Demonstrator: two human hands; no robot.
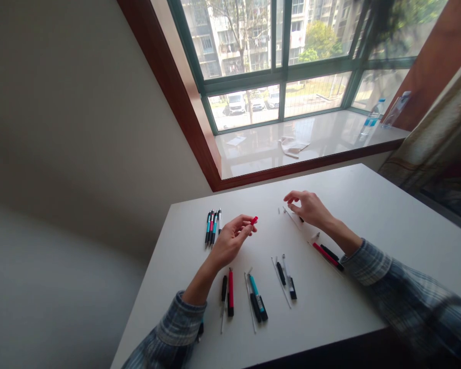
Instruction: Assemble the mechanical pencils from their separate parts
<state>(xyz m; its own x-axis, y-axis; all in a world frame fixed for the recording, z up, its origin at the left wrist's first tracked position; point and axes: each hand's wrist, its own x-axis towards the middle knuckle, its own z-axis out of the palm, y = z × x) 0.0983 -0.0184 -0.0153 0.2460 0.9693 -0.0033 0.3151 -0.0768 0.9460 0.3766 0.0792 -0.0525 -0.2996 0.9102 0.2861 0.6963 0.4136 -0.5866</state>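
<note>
Pinching a red pen piece (254, 220) between left fingers (246, 229), right fingers (296, 197) spread

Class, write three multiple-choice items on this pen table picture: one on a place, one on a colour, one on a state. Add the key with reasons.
1. Where does the row of assembled blue, red and black pens lie?
A. beyond the left hand
B. on the windowsill
C. under the right sleeve

2. What colour is the small pen cap pinched by the left hand?
A. blue
B. red
C. white

3. How is the right hand?
A. flat, palm up
B. clenched on a bottle
C. fingers curled down over thin white pen parts

Key: 1 A, the row lies past that hand on the white table; 2 B, red shows at the fingertips; 3 C, the fingertips arch over the parts.
</note>
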